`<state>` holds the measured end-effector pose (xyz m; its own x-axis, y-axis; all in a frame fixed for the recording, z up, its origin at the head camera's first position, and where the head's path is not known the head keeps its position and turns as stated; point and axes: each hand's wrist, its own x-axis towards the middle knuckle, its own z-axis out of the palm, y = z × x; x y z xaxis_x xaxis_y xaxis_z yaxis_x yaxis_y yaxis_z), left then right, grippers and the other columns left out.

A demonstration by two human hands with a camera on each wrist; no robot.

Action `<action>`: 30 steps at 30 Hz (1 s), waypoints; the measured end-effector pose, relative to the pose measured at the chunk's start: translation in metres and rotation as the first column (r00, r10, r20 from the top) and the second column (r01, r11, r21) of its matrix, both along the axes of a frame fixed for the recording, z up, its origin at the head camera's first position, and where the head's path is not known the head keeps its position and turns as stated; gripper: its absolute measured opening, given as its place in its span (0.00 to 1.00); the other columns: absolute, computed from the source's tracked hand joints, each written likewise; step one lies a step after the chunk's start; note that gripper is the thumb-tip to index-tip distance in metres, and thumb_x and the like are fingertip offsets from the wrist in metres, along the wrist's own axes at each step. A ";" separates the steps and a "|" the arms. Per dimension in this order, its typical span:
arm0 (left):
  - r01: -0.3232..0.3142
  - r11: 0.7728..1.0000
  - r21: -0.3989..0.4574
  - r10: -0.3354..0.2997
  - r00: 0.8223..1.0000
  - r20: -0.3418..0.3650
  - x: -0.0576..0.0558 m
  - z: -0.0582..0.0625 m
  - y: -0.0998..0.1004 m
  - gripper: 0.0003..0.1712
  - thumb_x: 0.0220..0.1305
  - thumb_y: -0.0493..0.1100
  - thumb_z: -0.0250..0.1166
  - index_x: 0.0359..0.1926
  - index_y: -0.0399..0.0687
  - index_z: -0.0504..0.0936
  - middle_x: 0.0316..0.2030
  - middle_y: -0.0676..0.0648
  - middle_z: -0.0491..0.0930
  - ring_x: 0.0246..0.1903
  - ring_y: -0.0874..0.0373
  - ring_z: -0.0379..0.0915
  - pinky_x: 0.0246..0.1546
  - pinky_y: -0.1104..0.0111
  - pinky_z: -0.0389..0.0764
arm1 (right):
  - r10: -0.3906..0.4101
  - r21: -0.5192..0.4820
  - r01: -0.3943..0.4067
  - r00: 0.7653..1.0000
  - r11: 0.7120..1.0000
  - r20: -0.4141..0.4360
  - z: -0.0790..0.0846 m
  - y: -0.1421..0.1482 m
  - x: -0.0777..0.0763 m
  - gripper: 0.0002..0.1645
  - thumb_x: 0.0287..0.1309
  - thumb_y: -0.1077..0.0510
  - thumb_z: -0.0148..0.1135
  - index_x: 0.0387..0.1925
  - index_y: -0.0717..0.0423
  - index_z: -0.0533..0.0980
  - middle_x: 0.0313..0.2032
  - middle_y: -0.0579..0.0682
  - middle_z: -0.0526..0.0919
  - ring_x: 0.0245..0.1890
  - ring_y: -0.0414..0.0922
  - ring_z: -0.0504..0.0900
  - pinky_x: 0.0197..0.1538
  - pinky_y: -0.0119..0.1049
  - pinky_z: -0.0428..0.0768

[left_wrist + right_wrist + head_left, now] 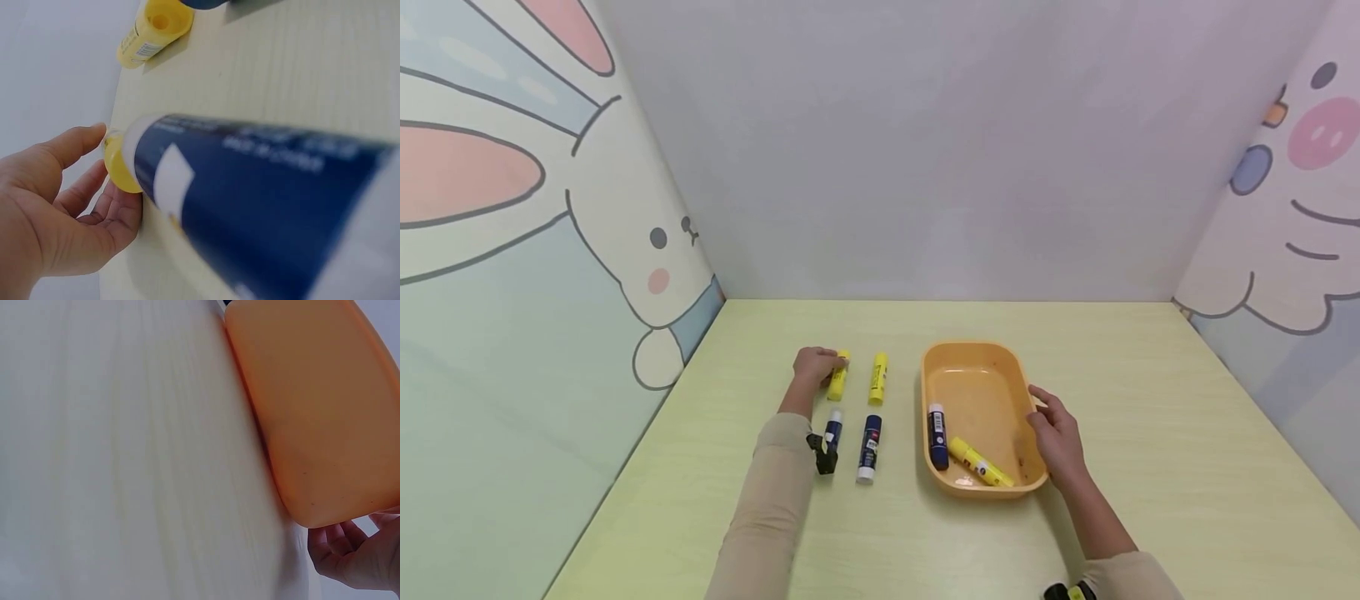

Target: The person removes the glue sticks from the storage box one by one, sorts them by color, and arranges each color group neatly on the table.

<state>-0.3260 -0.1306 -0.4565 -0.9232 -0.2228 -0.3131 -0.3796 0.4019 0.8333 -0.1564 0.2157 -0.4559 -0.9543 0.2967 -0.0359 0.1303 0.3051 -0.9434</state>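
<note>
At the table's left side, my left hand pinches a yellow glue stick between thumb and fingers. The left wrist view shows the fingers curled about the yellow glue stick's end, partly behind a navy glue stick close to the camera. My right hand grips the right rim of an orange plastic tray, thumb at the edge. Inside the tray lie a navy glue stick with a white cap and a yellow glue stick. From the right wrist, the tray's outer wall shows above the fingers.
Between the left hand and tray, another yellow glue stick lies behind a navy glue stick. A further navy one is partly covered by the left wrist's camera strap. Painted walls border the pale wooden table.
</note>
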 end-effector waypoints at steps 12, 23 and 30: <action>-0.021 0.999 0.044 0.022 1.000 -0.017 0.011 0.000 -0.003 0.24 0.53 0.43 0.71 0.50 0.38 0.78 0.46 0.39 0.76 0.33 0.54 0.74 0.25 0.71 0.75 | -0.008 0.014 0.008 1.000 1.000 -0.019 0.001 0.000 0.000 0.26 0.65 0.65 0.43 0.65 0.58 0.62 0.52 0.65 0.71 0.49 0.52 0.69 0.42 0.28 0.69; -0.023 0.997 0.074 0.027 0.998 -0.062 0.023 -0.003 -0.010 0.24 0.54 0.42 0.69 0.52 0.39 0.77 0.38 0.43 0.75 0.22 0.59 0.65 0.23 0.70 0.70 | -0.006 0.008 0.006 1.000 1.000 -0.028 -0.002 -0.002 -0.002 0.26 0.65 0.66 0.43 0.64 0.58 0.62 0.52 0.66 0.71 0.49 0.53 0.70 0.44 0.32 0.70; -0.016 0.996 0.082 0.021 0.998 -0.067 0.032 0.000 -0.013 0.24 0.55 0.44 0.69 0.53 0.42 0.77 0.44 0.42 0.75 0.34 0.54 0.71 0.26 0.71 0.72 | -0.008 0.006 0.008 1.000 1.000 -0.020 -0.002 -0.002 -0.002 0.26 0.65 0.65 0.43 0.65 0.58 0.62 0.53 0.66 0.71 0.50 0.53 0.70 0.44 0.32 0.70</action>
<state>-0.2938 -0.1436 -0.4570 -0.9390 -0.2164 -0.2675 -0.3276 0.3251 0.8871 -0.1588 0.2137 -0.4581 -0.9523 0.3047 -0.0156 0.1144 0.3093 -0.9440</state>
